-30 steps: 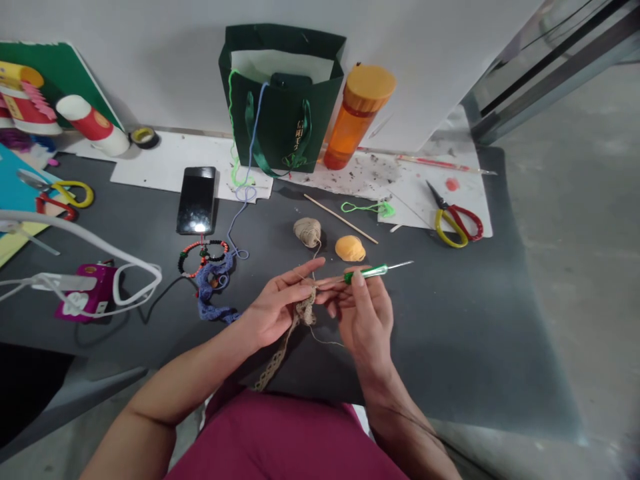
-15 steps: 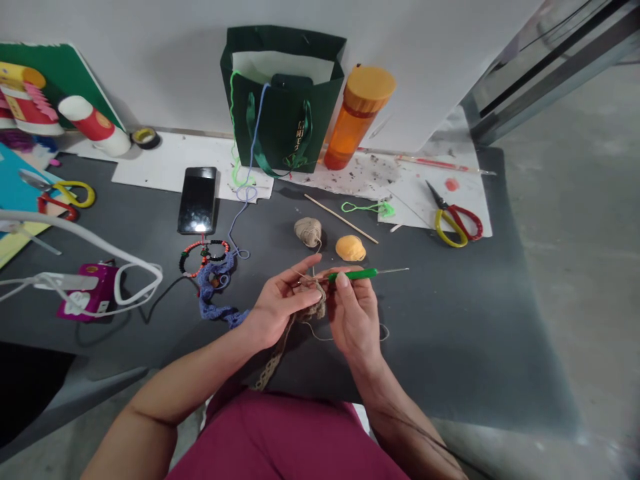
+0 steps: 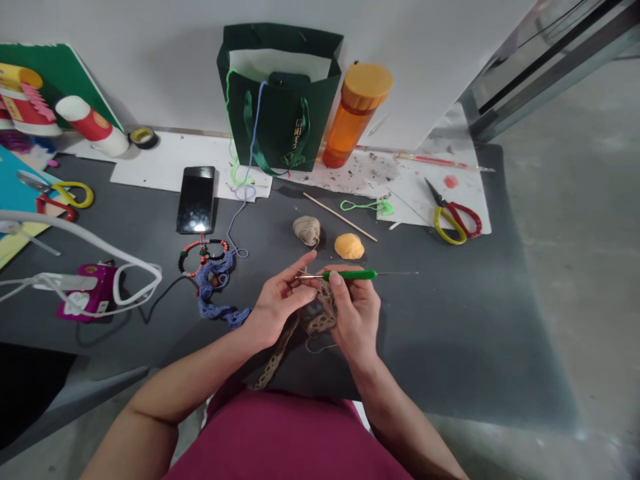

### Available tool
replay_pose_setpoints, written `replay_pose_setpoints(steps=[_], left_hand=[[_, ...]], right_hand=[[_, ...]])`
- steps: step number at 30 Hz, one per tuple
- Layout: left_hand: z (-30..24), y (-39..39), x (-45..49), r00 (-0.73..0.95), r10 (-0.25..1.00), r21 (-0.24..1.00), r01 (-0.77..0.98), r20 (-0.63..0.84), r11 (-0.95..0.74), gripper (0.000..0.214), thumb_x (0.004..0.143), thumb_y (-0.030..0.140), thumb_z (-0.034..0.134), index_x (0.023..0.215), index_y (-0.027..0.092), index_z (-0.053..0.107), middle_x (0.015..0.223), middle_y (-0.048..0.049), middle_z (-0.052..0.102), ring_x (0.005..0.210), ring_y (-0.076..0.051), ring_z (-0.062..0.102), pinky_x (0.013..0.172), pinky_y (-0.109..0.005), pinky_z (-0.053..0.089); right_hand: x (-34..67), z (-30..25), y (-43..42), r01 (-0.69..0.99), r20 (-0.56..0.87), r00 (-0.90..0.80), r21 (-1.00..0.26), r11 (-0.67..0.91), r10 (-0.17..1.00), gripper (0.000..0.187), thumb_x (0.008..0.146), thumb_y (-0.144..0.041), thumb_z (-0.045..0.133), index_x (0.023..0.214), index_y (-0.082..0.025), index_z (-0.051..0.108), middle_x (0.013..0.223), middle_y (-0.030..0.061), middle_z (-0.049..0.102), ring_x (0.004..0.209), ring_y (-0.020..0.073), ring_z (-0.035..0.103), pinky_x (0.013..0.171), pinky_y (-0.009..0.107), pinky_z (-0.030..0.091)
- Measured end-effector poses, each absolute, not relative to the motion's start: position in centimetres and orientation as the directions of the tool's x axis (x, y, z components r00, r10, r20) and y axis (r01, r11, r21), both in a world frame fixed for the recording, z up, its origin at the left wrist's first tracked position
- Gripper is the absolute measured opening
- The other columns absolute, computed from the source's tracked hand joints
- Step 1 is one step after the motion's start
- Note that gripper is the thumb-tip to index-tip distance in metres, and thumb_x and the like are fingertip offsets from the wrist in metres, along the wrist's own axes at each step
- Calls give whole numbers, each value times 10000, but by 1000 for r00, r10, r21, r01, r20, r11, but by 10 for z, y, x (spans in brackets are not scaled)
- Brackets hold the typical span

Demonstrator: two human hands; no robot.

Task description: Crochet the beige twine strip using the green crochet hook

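Crochet lace strip [image 3: 320, 323] bunched between my hands over the counter [image 3: 450, 347].
My right hand [image 3: 356, 315] grips the green crochet hook [image 3: 349, 275] against the lace, tip pointing left; my left hand [image 3: 279, 301] is half-open beside the tip, steadying, grip unclear; twine ball [image 3: 307, 231] sits close, upper middle.

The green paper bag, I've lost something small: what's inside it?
White paper and a dark green object's top show in the green paper bag; its front wall hides everything lower.
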State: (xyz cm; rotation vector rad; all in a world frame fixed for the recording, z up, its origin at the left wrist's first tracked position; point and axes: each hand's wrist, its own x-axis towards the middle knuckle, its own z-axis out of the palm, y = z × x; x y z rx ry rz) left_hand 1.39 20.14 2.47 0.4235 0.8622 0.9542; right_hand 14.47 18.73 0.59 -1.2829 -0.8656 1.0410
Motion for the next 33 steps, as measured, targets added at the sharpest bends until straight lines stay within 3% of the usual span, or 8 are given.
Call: replay_pose_setpoints(steps=[8,13,18,22,25,33], left_hand=[[28,210,10,371,800,604,-525,-471,599,590,626,136,917,1184,275,783,813,20,706,788,-104,614,815,-267,478],[31,212,8,428,761,549,-528,-487,648,501,614,136,910,1094,244,815,774,34,677,774,-90,597,836,-255,439],[32,215,4,459,756,571,-496,-467,654,484,634,156,903,1103,232,810,743,33,664,688,-80,575,715,-246,409],[32,218,2,449,762,612,-459,-466,645,491,635,165,903,1113,222,805,695,33,644,619,-66,566,528,-222,292],[32,218,2,455,748,611,-436,-483,661,501,641,178,897,1131,221,798,693,31,627,582,-65,566,462,-231,211],[27,217,2,475,739,621,-413,-477,666,475,674,250,898,1139,245,800,698,34,614,514,-30,464,443,-225,196]], right_hand=[[149,12,191,-275,-133,264,-960,-57,955,218,847,-454,779,878,-245,727,785,0,781,705,168,732,741,340,629],[155,15,194,-257,-117,281,-965,-42,953,247,845,-473,772,877,-242,689,788,-5,757,694,157,706,690,310,600],[159,23,197,-301,-112,193,-952,-50,975,269,870,-501,731,850,-247,647,722,-24,716,591,139,654,579,284,562],[160,29,199,-302,-93,179,-953,-35,979,268,872,-498,725,821,-247,647,689,-35,702,517,108,596,490,239,508],[161,29,199,-279,-89,189,-960,-34,978,276,861,-507,730,809,-249,649,677,-35,703,516,109,593,504,244,516],[165,23,197,-266,-143,174,-959,-93,974,288,830,-507,770,828,-235,675,682,-19,727,571,137,652,575,280,555]])
